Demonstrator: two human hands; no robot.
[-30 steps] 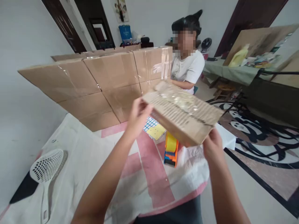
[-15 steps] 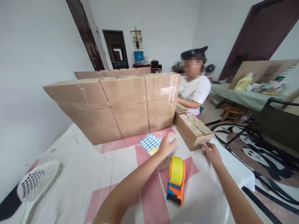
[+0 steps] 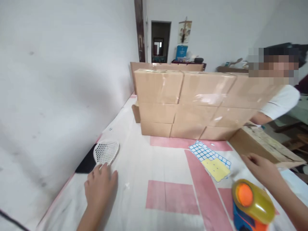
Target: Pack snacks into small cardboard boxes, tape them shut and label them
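My left hand [image 3: 100,185] is over the lower end of a white plastic fly swatter [image 3: 106,152], its fingers spread and its thumb apart. The swatter's handle is hidden beneath this hand. At the right, my right hand [image 3: 263,168] has its fingers curled in beside a cardboard box [image 3: 257,141]; whatever they hold is hidden. Just below it stands an orange and blue tape dispenser [image 3: 245,218] with a wide yellow tape roll [image 3: 261,205]. Blue-grid sheets [image 3: 204,150] and a yellow sheet [image 3: 216,168] lie between the hands, nearer the right.
Taped cardboard boxes [image 3: 192,112] form a wall across the table's far side, with a cardboard panel [image 3: 166,66] behind. A white wall [image 3: 60,80] borders the table at left, near a black object [image 3: 85,162]. Another person [image 3: 281,102] is behind the boxes at right.
The view has swung left. My left hand has moved from beside the grid sheets to the fly swatter. My right hand stays by the small box, its fingers now curled.
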